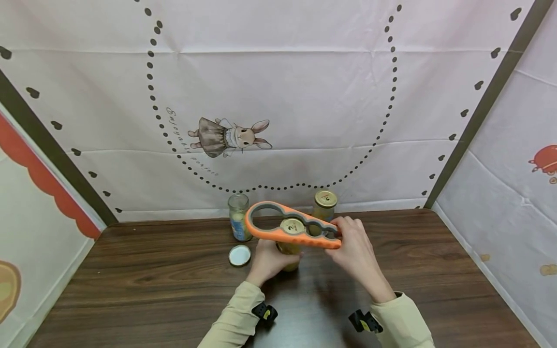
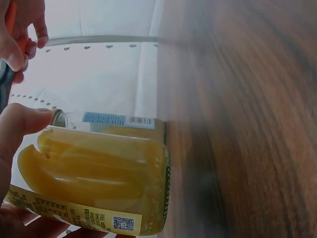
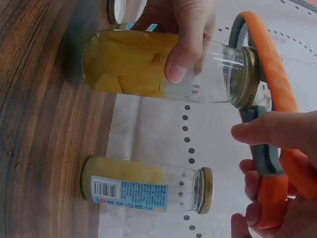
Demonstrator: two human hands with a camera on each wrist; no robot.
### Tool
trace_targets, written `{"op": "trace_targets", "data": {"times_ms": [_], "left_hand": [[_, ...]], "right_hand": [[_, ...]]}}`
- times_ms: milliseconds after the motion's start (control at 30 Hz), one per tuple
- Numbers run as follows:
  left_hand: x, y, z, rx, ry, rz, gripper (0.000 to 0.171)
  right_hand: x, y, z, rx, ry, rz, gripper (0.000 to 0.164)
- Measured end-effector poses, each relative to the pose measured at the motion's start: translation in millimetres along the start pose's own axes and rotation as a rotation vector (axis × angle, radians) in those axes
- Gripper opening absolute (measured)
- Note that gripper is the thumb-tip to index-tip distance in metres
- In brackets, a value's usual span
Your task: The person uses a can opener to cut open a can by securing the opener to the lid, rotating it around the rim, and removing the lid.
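Left hand point(image 1: 266, 261): fingers clamped one jar point(image 3: 131, 59); right hand point(image 1: 354, 244): fingers clamped orange opener point(image 1: 278, 236), which needed level seating round lid point(image 1: 292, 225).

Upright glass jar point(image 3: 148, 82), yellow pieces point(image 3: 121, 57) inside, gold lid point(image 1: 292, 225) on, showing in the gap of an orange-and-grey opener point(image 1: 300, 238)

On the worktop point(image 1: 152, 285), the left jar point(image 1: 239, 220) and the right jar point(image 1: 324, 209) stand at the back, just before the sheet point(image 1: 313, 121); a loose lid point(image 1: 240, 255) lies in front of the left jar, to the left of the left hand point(image 1: 267, 263); the middle jar point(image 1: 289, 249), in that hand, is nearer the person, between the other two; the opener point(image 1: 283, 235) spans its top, looped end leftward, handle end rightward in the right hand point(image 1: 354, 246), the right jar behind.
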State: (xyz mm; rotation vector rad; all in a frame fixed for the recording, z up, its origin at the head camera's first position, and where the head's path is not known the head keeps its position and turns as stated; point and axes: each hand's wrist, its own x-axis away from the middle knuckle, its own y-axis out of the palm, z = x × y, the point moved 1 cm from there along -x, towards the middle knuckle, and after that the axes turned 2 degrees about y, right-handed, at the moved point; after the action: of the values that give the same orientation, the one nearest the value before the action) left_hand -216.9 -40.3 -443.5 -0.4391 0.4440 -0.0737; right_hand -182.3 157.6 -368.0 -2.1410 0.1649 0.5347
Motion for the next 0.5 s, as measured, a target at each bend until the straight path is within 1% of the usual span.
{"op": "trace_targets", "data": {"times_ms": [167, 300, 433, 500], "left_hand": [[1.9, 0.5, 3.3, 0.021, 0.006, 0.027, 0.044], [3.1, -0.2, 3.0, 0.036, 0.023, 0.04, 0.045], [3.5, -0.4, 2.7, 0.08, 0.028, 0.021, 0.046], [3.7, -1.1, 3.4, 0.115, 0.024, -0.003, 0.046]], "right_hand": [[1.1, -0.1, -0.5, 0.0, 0.013, -0.045, 0.041], [1.9, 0.4, -0.1, 0.0, 0.005, -0.049, 0.042], [2.5, 0.0, 1.1, 0.019, -0.012, -0.021, 0.043], [2.3, -0.7, 2.6, 0.018, -0.028, -0.012, 0.042]]}}
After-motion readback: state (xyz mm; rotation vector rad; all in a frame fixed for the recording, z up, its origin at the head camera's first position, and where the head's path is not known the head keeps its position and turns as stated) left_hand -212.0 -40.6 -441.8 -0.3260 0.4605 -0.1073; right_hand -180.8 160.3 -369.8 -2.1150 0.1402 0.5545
